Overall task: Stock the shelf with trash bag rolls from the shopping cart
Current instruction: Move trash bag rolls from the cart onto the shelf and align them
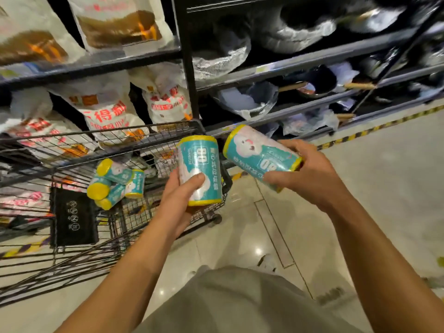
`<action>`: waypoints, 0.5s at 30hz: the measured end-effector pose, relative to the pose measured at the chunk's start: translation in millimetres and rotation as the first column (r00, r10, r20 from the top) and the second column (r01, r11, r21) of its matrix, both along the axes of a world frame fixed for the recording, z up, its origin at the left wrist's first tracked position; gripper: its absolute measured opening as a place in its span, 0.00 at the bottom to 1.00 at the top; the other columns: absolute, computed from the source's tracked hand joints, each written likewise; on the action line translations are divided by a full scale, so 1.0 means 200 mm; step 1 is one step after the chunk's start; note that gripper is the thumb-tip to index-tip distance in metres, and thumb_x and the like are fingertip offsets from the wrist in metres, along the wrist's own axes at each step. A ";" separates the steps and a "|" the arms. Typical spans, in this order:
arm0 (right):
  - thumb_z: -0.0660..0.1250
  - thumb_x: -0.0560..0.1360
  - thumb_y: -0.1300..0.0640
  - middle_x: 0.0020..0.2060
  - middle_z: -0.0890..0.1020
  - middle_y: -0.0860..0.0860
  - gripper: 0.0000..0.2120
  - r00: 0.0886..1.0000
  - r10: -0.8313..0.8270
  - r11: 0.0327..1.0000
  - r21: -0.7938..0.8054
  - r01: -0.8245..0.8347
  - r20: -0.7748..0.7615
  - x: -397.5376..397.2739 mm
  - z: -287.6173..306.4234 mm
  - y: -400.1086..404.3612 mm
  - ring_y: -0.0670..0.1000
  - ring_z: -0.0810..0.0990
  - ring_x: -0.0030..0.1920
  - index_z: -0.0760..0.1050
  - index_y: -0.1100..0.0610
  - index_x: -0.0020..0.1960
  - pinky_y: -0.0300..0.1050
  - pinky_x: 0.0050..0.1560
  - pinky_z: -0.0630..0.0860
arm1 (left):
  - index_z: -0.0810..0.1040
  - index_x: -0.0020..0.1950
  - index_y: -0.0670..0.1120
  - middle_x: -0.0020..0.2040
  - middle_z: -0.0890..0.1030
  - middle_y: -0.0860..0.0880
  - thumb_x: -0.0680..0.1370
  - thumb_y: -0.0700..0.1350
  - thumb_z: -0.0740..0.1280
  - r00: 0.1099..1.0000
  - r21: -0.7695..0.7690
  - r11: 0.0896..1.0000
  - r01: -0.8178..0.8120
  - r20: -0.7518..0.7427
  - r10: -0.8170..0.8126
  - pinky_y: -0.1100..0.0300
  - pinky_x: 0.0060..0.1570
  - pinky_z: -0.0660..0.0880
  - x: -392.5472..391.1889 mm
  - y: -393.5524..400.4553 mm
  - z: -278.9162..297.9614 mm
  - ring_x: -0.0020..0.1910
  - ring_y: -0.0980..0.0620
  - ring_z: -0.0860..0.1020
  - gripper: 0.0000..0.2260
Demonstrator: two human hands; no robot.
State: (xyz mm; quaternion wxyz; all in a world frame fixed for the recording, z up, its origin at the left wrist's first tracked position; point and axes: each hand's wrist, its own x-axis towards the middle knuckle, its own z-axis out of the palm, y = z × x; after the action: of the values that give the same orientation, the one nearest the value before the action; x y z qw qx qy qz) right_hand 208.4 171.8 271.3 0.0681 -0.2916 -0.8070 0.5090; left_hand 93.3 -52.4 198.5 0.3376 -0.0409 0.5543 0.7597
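Note:
Each of my hands holds a teal trash bag roll with yellow ends. My left hand grips one roll upright, just above the right end of the wire shopping cart. My right hand grips a second roll tilted on its side, to the right of the cart over the floor. Several more rolls lie piled inside the cart basket. The dark metal shelf stands behind, its tiers full of plastic-wrapped pans.
White sacks with red print fill the shelf bay behind the cart. A black upright post divides the two bays. A yellow-and-black floor stripe runs along the shelf base. Glossy tile floor lies to the right.

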 end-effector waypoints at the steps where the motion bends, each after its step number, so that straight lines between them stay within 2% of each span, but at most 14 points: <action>1: 0.78 0.51 0.43 0.55 0.81 0.46 0.35 0.999 -0.026 1.000 0.005 0.026 -0.038 0.03 0.01 0.10 0.48 0.83 0.52 0.76 0.40 0.58 0.54 0.52 0.83 | 0.71 0.70 0.50 0.60 0.83 0.45 0.68 0.44 0.72 1.000 0.011 1.000 0.006 -0.008 -0.006 0.50 0.47 0.81 0.01 0.08 0.02 0.54 0.46 0.84 0.30; 3: 0.79 0.55 0.48 0.55 0.82 0.46 0.33 0.988 -0.066 0.998 -0.006 0.066 -0.139 0.08 0.04 0.28 0.46 0.83 0.52 0.77 0.41 0.60 0.53 0.51 0.84 | 0.70 0.71 0.48 0.61 0.82 0.43 0.68 0.44 0.72 0.999 0.033 0.999 0.021 -0.043 -0.020 0.49 0.50 0.81 0.04 0.26 0.04 0.55 0.45 0.83 0.32; 6: 0.79 0.65 0.58 0.57 0.80 0.44 0.32 0.950 -0.103 0.995 -0.044 0.094 -0.294 0.16 0.06 0.51 0.46 0.84 0.52 0.75 0.40 0.66 0.44 0.47 0.83 | 0.72 0.68 0.47 0.61 0.82 0.42 0.62 0.45 0.76 0.993 0.018 0.999 0.041 -0.112 -0.038 0.45 0.54 0.79 0.09 0.52 0.09 0.55 0.44 0.83 0.35; 8: 0.77 0.69 0.62 0.58 0.78 0.43 0.33 0.895 -0.165 0.984 -0.134 0.120 -0.414 0.18 0.08 0.63 0.43 0.83 0.52 0.72 0.41 0.68 0.38 0.46 0.81 | 0.74 0.64 0.48 0.58 0.83 0.44 0.60 0.47 0.76 0.986 0.013 0.998 0.057 -0.155 -0.054 0.45 0.52 0.80 0.12 0.68 0.11 0.54 0.43 0.83 0.32; 10: 0.73 0.68 0.62 0.57 0.77 0.43 0.32 0.836 -0.242 0.967 -0.191 0.168 -0.492 0.19 0.08 0.74 0.38 0.82 0.50 0.71 0.43 0.68 0.34 0.46 0.78 | 0.75 0.61 0.49 0.55 0.84 0.46 0.61 0.46 0.76 0.984 0.026 0.998 0.063 -0.171 -0.057 0.49 0.44 0.82 0.16 0.82 0.14 0.51 0.45 0.83 0.29; 12: 0.72 0.67 0.59 0.59 0.77 0.45 0.32 0.809 -0.314 0.939 -0.289 0.186 -0.496 0.19 0.07 0.83 0.38 0.82 0.51 0.71 0.47 0.69 0.36 0.47 0.79 | 0.75 0.60 0.50 0.54 0.85 0.48 0.60 0.48 0.76 0.980 0.042 0.996 0.083 -0.185 -0.073 0.54 0.38 0.81 0.19 0.94 0.16 0.49 0.47 0.83 0.29; 15: 0.76 0.62 0.50 0.61 0.80 0.51 0.32 0.826 -0.394 0.888 -0.398 0.230 -0.403 0.17 0.01 0.92 0.53 0.83 0.58 0.74 0.50 0.65 0.53 0.53 0.82 | 0.74 0.63 0.49 0.56 0.84 0.47 0.60 0.49 0.76 0.970 0.026 0.991 0.130 -0.208 -0.122 0.55 0.42 0.81 0.25 1.11 0.18 0.52 0.46 0.84 0.32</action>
State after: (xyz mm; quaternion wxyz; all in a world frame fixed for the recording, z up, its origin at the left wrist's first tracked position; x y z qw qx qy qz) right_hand 241.5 355.2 272.7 0.2963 -0.2955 -0.6084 0.6744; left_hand 143.7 170.1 234.6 0.3265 0.0801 0.5726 0.7477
